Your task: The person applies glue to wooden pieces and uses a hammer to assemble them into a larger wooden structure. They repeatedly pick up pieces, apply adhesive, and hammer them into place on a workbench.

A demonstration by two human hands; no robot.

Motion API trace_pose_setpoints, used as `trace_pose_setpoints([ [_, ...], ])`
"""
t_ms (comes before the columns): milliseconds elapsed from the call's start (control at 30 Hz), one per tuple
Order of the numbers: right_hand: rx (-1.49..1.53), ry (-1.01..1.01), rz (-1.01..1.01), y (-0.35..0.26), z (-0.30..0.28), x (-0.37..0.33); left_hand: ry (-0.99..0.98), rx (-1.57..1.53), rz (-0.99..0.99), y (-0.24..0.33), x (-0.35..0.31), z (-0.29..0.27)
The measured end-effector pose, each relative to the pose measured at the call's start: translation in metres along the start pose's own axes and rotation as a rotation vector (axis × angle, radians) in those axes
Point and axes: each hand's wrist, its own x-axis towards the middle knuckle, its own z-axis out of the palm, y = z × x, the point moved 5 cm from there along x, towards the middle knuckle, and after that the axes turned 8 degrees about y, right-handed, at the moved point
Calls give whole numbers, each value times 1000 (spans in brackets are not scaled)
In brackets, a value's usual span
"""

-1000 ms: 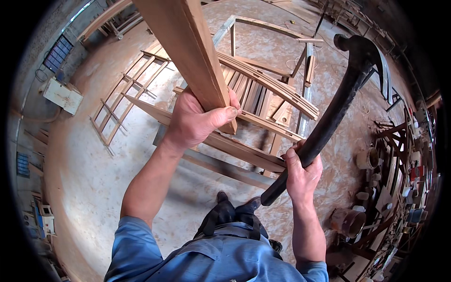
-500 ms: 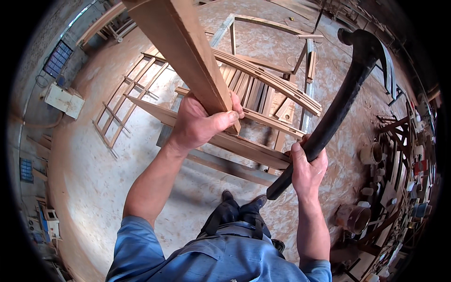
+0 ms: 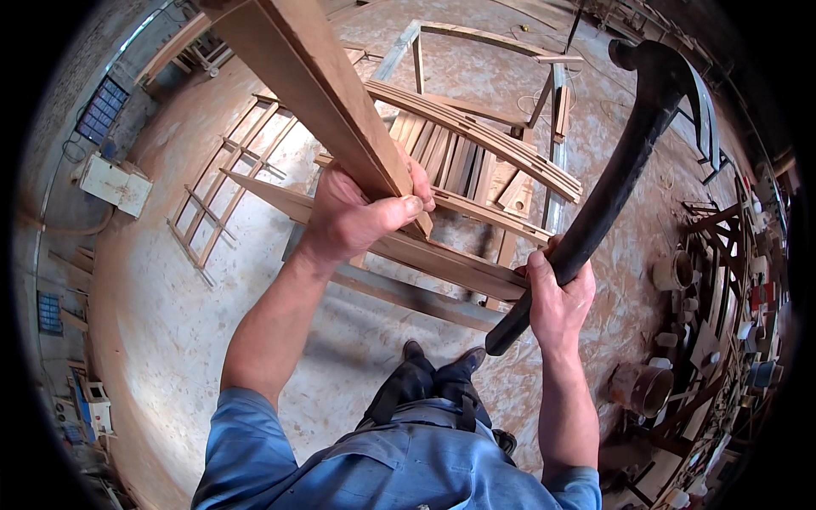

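Note:
My left hand [image 3: 353, 217] is wrapped round the near end of a long wooden beam [image 3: 319, 93], which rises toward the upper left and leaves the picture at the top. My right hand [image 3: 561, 297] grips the black handle of a claw hammer [image 3: 608, 204] low down, its dark head up at the far right with the claw turned outward. Behind and below my hands, a wooden board [image 3: 450, 265] lies along the near side of a bench frame. The hammer head touches nothing that I can see.
Long wooden strips [image 3: 493, 140] lie across the bench above several slats [image 3: 450, 153]. A slatted wooden frame [image 3: 217, 208] is on the floor at the left, near a white box [image 3: 116, 184]. Buckets [image 3: 642, 391] and timber offcuts line the right side.
My left hand and the beam have shifted slightly to the left and up. The hammer has tipped a little, its handle end rising slightly, still in my right hand.

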Motion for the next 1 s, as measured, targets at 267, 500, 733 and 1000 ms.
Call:
trace_pose_setpoints([
  [267,-11,6,-11,-2,0,1,-61,129,-50,-5,-1,6],
  [500,-81,22,-21,-1,1,5,-108,182,-211,-9,-4,4],
  [733,13,8,-11,-2,3,3,-242,312,-415,-40,-6,-7],
  [1000,-42,5,-6,-1,-2,8,-464,1160,-118,-18,-8,-25],
])
